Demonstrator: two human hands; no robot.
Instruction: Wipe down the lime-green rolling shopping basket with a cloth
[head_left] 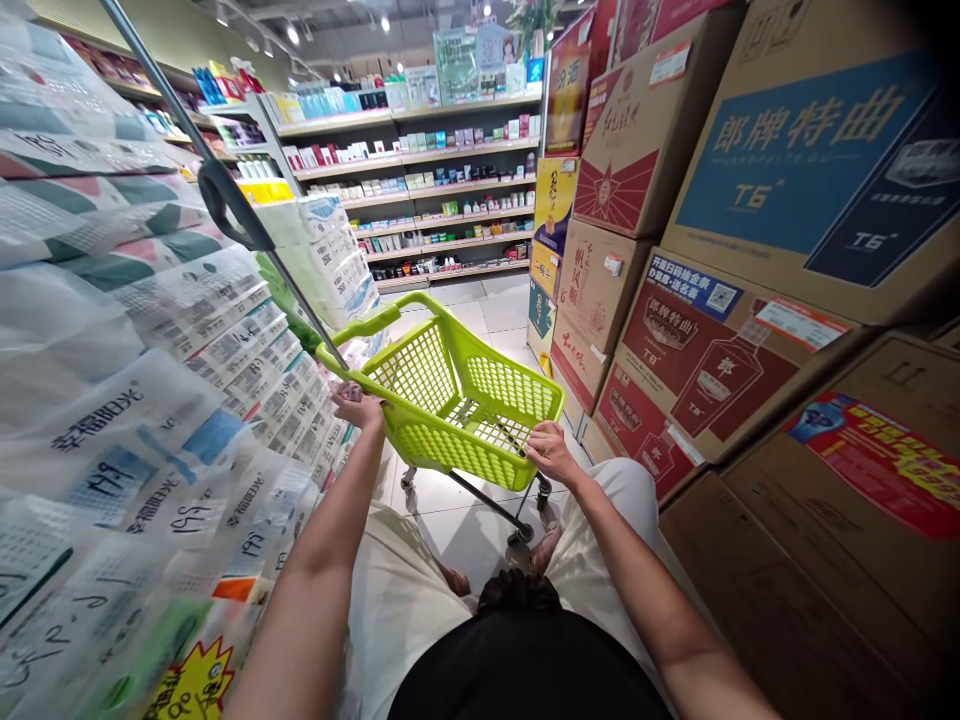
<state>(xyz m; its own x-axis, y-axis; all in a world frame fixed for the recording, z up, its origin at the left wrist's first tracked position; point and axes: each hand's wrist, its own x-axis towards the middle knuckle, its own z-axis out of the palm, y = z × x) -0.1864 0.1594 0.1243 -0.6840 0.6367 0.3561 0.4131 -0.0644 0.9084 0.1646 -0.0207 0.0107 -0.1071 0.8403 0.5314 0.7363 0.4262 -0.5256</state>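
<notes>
A lime-green plastic shopping cart [487, 372] on dark metal legs with casters stands on the tiles right in front of me, turned at an angle. My left hand [358, 405] is closed on the cart's left rim, close to where its handle joins. On the near right corner of the rim, my right hand [551, 450] is closed with the fingers curled over the edge. Through the basket's lattice only the floor and frame show. A grey metal pole [161, 90] with a dark grip slants down behind the cart's left side.
Wrapped packs of tissue paper [172, 440] are stacked along my left. Cardboard cartons [705, 350] rise in a wall on my right. Ahead, shelves [420, 150] of small boxes and bottles cross the end of the tiled aisle [495, 300].
</notes>
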